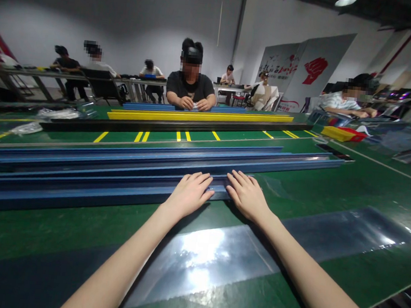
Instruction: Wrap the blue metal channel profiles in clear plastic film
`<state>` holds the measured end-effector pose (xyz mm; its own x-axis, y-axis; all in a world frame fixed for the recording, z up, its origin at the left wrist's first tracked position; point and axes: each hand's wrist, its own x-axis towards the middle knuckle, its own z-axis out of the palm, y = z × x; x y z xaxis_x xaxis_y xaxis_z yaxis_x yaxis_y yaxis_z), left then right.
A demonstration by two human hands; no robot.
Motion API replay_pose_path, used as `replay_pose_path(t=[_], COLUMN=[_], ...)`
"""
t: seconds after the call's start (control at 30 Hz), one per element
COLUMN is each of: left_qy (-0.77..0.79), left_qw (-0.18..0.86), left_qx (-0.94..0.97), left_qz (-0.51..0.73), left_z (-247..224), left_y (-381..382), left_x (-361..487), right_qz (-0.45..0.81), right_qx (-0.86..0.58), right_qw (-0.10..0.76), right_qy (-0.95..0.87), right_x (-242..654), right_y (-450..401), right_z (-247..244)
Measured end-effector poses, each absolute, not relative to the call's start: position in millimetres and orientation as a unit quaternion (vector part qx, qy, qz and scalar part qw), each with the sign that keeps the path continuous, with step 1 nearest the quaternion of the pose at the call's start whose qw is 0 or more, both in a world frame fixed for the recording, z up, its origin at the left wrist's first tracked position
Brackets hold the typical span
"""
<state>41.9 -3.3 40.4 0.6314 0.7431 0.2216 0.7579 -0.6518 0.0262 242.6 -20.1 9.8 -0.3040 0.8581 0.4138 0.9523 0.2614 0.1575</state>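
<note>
A long blue channel (78, 190) lies on the green table, running from the left edge to my hands. My left hand (191, 191) rests over its right part, palm down, fingers slightly apart and pointing forward. My right hand (247, 194) lies at the right end of the same channel, its fingers spread over the edge. Neither hand is wrapped round anything; the undersides of the fingers are hidden. Just in front of my hands stretch more blue channels (292, 162). Beneath my forearms a clear, shiny plastic sheet (213, 256) lies flat.
Farther off lie a yellow strip (201, 118) and a black strip (128, 126). A phone (336, 153) and a yellow and red tray (338, 133) are at the right. Across the table sits a person (190, 87); others sit behind and to the right.
</note>
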Motion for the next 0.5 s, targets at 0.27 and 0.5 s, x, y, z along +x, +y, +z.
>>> replay_pose_path(t=[0.27, 0.5], left_qy=[-0.429, -0.492], left_qw=[0.044, 0.068], left_qx=[-0.896, -0.864], left_qz=[-0.104, -0.078], left_z=[48.0, 64.3], left_y=[1.6, 2.5], left_x=[34.9, 23.8], right_qz=[-0.2, -0.195], right_qx=[-0.576, -0.63], right_qw=[0.166, 0.177], right_qy=[-0.775, -0.73], right_x=[251.2, 263.0], right_y=[-19.4, -22.3], right_z=[17.2, 34.7])
